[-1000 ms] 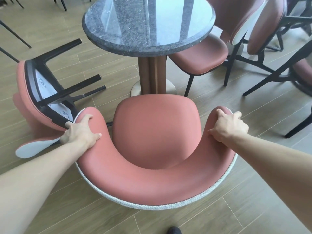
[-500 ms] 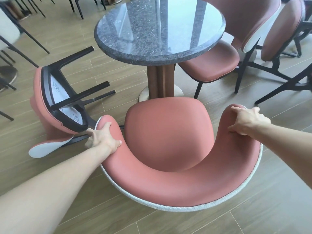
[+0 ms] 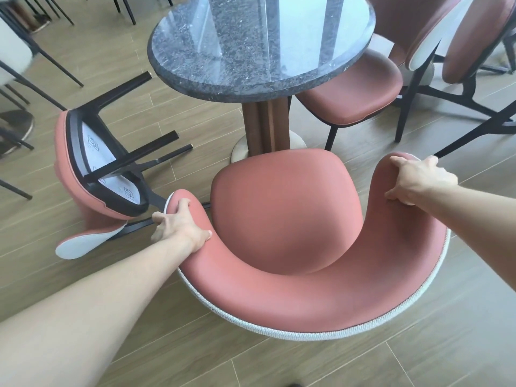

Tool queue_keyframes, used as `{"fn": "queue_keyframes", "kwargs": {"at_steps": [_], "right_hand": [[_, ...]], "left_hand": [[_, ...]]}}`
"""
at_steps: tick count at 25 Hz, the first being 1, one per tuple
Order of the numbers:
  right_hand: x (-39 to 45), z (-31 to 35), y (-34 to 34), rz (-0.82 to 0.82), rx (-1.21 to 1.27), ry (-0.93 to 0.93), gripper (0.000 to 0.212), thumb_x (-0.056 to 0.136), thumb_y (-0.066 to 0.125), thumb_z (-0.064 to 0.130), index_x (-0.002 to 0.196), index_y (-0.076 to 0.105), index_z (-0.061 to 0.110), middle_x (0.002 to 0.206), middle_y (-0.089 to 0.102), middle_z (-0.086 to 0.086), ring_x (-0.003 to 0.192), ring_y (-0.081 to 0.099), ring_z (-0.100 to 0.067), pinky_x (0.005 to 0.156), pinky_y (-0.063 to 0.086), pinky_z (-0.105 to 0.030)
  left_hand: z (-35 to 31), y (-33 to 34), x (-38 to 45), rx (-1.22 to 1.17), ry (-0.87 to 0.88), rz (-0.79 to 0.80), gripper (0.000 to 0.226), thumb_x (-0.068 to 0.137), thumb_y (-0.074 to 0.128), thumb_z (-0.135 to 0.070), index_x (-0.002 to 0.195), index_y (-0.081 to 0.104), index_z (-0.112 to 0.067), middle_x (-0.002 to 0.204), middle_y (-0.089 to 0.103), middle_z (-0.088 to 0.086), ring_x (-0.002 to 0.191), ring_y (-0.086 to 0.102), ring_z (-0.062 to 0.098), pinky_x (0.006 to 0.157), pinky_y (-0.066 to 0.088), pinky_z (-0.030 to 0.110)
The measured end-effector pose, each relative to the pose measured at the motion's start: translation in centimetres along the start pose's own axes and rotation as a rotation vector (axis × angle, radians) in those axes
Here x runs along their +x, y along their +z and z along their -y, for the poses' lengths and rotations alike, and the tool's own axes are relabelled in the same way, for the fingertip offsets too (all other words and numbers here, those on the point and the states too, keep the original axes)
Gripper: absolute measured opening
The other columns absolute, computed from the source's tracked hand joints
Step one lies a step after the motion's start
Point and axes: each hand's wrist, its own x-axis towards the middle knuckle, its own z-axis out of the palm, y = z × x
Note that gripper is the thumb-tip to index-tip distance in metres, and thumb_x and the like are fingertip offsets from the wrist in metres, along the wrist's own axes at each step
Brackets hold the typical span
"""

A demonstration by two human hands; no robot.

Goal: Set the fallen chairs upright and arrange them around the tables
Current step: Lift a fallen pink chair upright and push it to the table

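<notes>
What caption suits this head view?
Both hands, left hand and right hand, grip upright pink chair beside a fallen chair.

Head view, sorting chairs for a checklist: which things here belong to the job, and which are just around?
Job:
held chair, left hand, right hand
fallen chair
round table

Just around:
upright chair already at the table
white chair, far left

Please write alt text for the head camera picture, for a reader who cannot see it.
Both bare hands grip the curved backrest tips of an upright pink chair, left hand and right hand, facing a round dark stone table. A second pink chair lies tipped over on the wooden floor to the left, legs pointing sideways.
</notes>
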Motion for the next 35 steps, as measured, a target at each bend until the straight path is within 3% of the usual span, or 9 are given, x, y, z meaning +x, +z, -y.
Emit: {"fn": "queue_keyframes", "kwargs": {"at_steps": [8,12,18,22,24,27,31,33,35], "right_hand": [[-0.6,-0.7,0.8,-0.015,-0.05,-0.024,0.078,0.083,0.068,0.051,0.148,0.024,0.045,0.124,0.038,-0.019,0.103,0.057,-0.036,0.076,0.041,-0.04],[-0.9,-1.7,1.5,0.016,-0.05,0.024,0.076,0.083,0.068,0.051,0.147,0.026,0.043,0.122,0.037,-0.021,0.109,0.054,-0.038,0.083,0.044,-0.042],[-1.6,-1.3,1.5,-0.021,-0.016,0.038,0.072,0.084,0.067,0.05,0.145,0.031,0.037,0.125,0.038,-0.023,0.115,0.05,-0.044,0.09,0.046,-0.046],[-4.1,0.2,2.9,-0.193,-0.255,0.026,0.046,0.09,0.059,0.032,0.133,0.046,0.019,0.137,0.034,-0.03,0.128,0.035,-0.046,0.101,0.036,-0.06],[-5.7,2.0,3.4,-0.189,-0.334,-0.027,0.05,0.088,0.059,0.035,0.134,0.047,0.018,0.146,0.03,-0.028,0.137,0.025,-0.048,0.107,0.025,-0.066],[-8.0,5.6,3.7,-0.191,-0.238,-0.171,0.045,0.083,0.061,0.037,0.123,0.053,0.018,0.132,0.042,-0.017,0.128,0.037,-0.039,0.105,0.029,-0.063],[-11.5,12.0,3.9,0.014,0.217,-0.359,0.044,0.084,0.061,0.033,0.127,0.056,0.021,0.123,0.054,-0.007,0.1,0.056,-0.026,0.076,0.047,-0.036],[-13.5,15.8,3.8,0.152,0.482,-0.413,0.039,0.085,0.062,0.029,0.124,0.061,0.022,0.118,0.062,-0.001,0.079,0.06,-0.015,0.06,0.048,-0.025],[-15.8,19.6,3.7,0.143,0.627,-0.463,0.032,0.087,0.06,0.028,0.118,0.065,0.023,0.112,0.067,0.003,0.076,0.062,-0.012,0.053,0.046,-0.021]], "left_hand": [[1.1,-0.1,-0.8,-0.043,0.041,-0.036,0.077,0.081,0.077,-0.045,0.146,0.035,-0.043,0.134,0.036,0.018,0.11,0.059,0.041,0.077,0.039,0.036],[0.8,-0.8,-0.2,-0.024,0.092,-0.04,0.081,0.082,0.076,-0.044,0.15,0.032,-0.044,0.138,0.037,0.019,0.117,0.057,0.041,0.092,0.046,0.04],[-0.3,-2.3,-0.3,0.123,0.086,0.005,0.074,0.085,0.073,-0.035,0.148,0.034,-0.038,0.142,0.034,0.019,0.12,0.054,0.04,0.097,0.044,0.044],[-1.7,-2.8,-0.9,0.286,0.353,-0.141,0.059,0.082,0.066,-0.028,0.137,0.048,-0.033,0.148,0.026,0.006,0.128,0.044,0.035,0.104,0.036,0.048],[-1.9,-1.9,-1.6,0.211,0.468,-0.139,0.052,0.083,0.066,-0.033,0.133,0.054,-0.033,0.15,0.029,0.002,0.132,0.041,0.029,0.108,0.03,0.045],[-0.7,0.3,-2.2,0.043,0.64,-0.101,0.04,0.084,0.066,-0.034,0.124,0.061,-0.034,0.154,0.031,-0.002,0.132,0.041,0.024,0.113,0.029,0.042],[1.6,0.5,-3.1,-0.506,0.853,0.131,0.024,0.083,0.073,-0.023,0.105,0.071,-0.034,0.141,0.046,-0.009,0.123,0.049,0.008,0.102,0.033,0.024],[3.1,-0.2,-3.4,-0.72,0.85,0.154,0.024,0.082,0.077,-0.022,0.102,0.072,-0.034,0.136,0.052,-0.009,0.118,0.056,0.007,0.102,0.037,0.024],[5.1,-1.4,-3.5,-0.935,0.782,0.192,0.025,0.078,0.08,-0.029,0.103,0.073,-0.03,0.131,0.058,-0.005,0.112,0.062,0.005,0.097,0.043,0.021]]}}
